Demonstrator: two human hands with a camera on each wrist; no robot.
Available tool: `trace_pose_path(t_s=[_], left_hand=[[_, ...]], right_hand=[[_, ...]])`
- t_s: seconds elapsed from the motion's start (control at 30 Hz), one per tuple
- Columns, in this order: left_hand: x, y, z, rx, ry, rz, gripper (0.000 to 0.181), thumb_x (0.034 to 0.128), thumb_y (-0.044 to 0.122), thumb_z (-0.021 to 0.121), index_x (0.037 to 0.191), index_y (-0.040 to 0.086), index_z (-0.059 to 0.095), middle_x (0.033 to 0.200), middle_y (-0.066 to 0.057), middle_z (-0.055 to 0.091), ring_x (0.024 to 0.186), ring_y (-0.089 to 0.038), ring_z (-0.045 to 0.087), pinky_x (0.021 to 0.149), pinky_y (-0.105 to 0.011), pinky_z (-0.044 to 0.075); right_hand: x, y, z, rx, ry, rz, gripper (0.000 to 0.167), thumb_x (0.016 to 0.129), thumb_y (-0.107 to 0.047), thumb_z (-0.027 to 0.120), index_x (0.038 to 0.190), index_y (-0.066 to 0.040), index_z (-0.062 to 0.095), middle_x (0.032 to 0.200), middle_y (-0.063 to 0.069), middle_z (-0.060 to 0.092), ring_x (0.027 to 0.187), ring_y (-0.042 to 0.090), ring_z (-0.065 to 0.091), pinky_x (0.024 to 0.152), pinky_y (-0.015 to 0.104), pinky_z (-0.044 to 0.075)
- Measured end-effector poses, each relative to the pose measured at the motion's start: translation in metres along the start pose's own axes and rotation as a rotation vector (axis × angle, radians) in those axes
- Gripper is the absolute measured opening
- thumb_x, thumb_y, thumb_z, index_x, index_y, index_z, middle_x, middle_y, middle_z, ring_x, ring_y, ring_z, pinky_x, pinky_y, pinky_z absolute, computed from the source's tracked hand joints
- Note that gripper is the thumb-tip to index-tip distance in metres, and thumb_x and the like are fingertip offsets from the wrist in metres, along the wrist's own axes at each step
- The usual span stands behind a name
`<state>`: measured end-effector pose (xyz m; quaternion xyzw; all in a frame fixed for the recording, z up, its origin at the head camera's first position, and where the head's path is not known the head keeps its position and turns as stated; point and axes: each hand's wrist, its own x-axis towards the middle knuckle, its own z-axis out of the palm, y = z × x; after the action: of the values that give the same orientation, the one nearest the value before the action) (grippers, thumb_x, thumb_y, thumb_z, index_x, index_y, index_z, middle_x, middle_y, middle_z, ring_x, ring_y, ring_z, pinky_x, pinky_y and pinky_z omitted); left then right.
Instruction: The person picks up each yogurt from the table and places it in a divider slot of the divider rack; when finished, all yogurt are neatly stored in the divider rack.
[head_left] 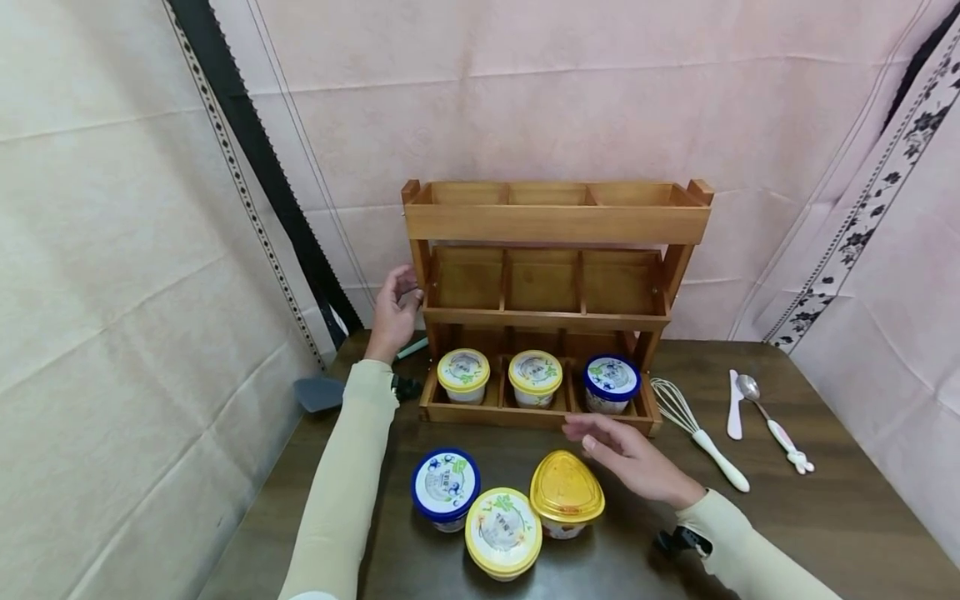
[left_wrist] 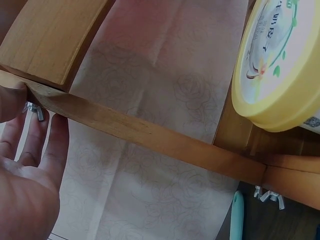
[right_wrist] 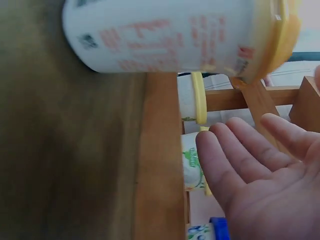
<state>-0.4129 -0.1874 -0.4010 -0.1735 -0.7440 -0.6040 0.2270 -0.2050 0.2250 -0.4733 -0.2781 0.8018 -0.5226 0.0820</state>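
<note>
A wooden three-tier rack (head_left: 555,223) stands on the table; its bottom tier holds two yellow-lidded cups (head_left: 462,371) and a blue-lidded cup (head_left: 612,378). My left hand (head_left: 395,312) touches the rack's left side; in the left wrist view its fingers (left_wrist: 54,145) lie by a wing nut (left_wrist: 36,110) on the side bar. My right hand (head_left: 630,458), fingers extended and holding nothing, hovers before the rack's lower right. Left of it are a yellow triangular-lidded tub (head_left: 567,487), a round yellow-lidded cup (head_left: 503,532) and another blue-lidded cup (head_left: 446,485).
Right of the rack lie a whisk (head_left: 701,433), a white knife (head_left: 734,406) and a spoon (head_left: 772,421). A grey-blue spatula (head_left: 318,394) and a teal-handled item (head_left: 412,347) lie to the left. Pale cloth (head_left: 555,108) hangs behind the table.
</note>
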Motion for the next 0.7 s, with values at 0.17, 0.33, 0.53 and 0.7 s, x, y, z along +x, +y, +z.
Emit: trace_pose_path(t_s=[0.17,0.33,0.53,0.7], left_hand=[[0.0,-0.002,0.001,0.008,-0.002,0.01,0.042,0.1071,0.004,0.058,0.148,0.015,0.052,0.137,-0.014,0.058,0.131,-0.029,0.059,0.114,-0.052,0.048],[-0.001,-0.002,0.001,0.016,0.003,0.007,0.042,0.1071,0.004,0.058,0.148,0.015,0.052,0.137,-0.014,0.058,0.131,-0.029,0.058,0.114,-0.054,0.048],[-0.001,-0.001,0.0,0.016,0.006,-0.005,0.042,0.1071,0.005,0.059,0.147,0.016,0.053,0.136,-0.013,0.058,0.132,-0.029,0.058,0.115,-0.054,0.047],[-0.001,-0.002,0.001,0.021,0.006,-0.017,0.043,0.1073,0.005,0.059,0.148,0.014,0.051,0.138,-0.014,0.057,0.133,-0.03,0.058,0.116,-0.054,0.046]], right_hand=[[-0.016,0.004,0.005,0.069,-0.031,0.002,0.042,0.115,-0.014,0.041,0.155,-0.004,0.046,0.155,0.024,0.054,0.138,0.021,0.059,0.107,0.033,0.056],[-0.029,0.006,0.012,0.093,-0.058,-0.073,0.05,0.11,-0.006,0.05,0.159,-0.009,0.043,0.158,0.024,0.05,0.137,0.012,0.058,0.109,0.029,0.052],[-0.038,0.007,0.023,0.127,-0.085,-0.074,0.073,0.098,-0.005,0.069,0.163,-0.017,0.037,0.157,0.015,0.052,0.125,0.016,0.064,0.099,0.032,0.058],[-0.038,0.007,0.028,0.081,-0.082,-0.058,0.076,0.096,-0.008,0.075,0.162,-0.012,0.038,0.151,0.012,0.057,0.121,0.016,0.066,0.098,0.03,0.059]])
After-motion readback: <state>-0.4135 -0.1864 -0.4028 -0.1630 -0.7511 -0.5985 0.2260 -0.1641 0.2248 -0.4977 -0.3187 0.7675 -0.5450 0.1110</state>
